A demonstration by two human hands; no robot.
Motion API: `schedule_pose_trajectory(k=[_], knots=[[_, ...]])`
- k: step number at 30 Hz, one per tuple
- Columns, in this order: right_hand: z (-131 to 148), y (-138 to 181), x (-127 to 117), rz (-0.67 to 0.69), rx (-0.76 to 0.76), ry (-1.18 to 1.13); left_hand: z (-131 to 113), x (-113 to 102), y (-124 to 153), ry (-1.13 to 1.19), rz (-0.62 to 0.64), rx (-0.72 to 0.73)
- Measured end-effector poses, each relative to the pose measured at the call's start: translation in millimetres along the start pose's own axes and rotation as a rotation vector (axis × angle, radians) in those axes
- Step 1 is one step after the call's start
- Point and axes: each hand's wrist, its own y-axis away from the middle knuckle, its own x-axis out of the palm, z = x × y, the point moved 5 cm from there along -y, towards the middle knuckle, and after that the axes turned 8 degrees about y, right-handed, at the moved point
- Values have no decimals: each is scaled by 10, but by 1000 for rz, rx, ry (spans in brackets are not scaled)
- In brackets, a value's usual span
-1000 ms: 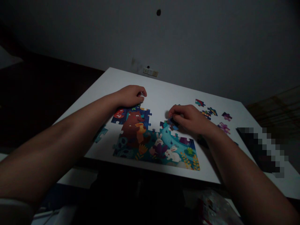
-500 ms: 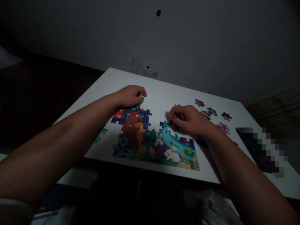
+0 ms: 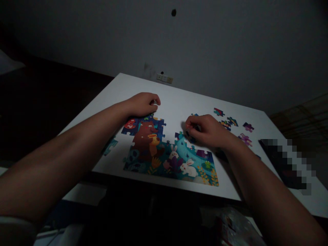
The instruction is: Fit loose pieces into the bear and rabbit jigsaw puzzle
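A partly assembled jigsaw puzzle (image 3: 151, 153), with a brown bear and white rabbits on it, lies on the white table (image 3: 176, 99). My left hand (image 3: 143, 104) rests at the puzzle's upper left edge, loosely curled, with a gap between thumb and forefinger and nothing seen in it. Over the puzzle's upper right part, my right hand (image 3: 206, 129) is closed in a pinch. A dark blue puzzle piece (image 3: 190, 137) shows at its fingertips, mostly covered by the fingers.
Several loose pieces lie to the right, among them a red and teal piece (image 3: 218, 111) and a purple piece (image 3: 245, 139). A teal piece (image 3: 110, 147) lies beside my left forearm. At the table's right is a dark, partly pixelated flat object (image 3: 279, 164). A wall stands behind the table.
Hardly anything differs. Both hands keep their places and poses, and the view has shifted very slightly.
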Motion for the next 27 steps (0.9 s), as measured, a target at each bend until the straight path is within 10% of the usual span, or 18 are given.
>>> schedule_pose_trajectory(k=[27], knots=[[42,-29,55,38,28,22,-60,0,13,-49,26,-22]])
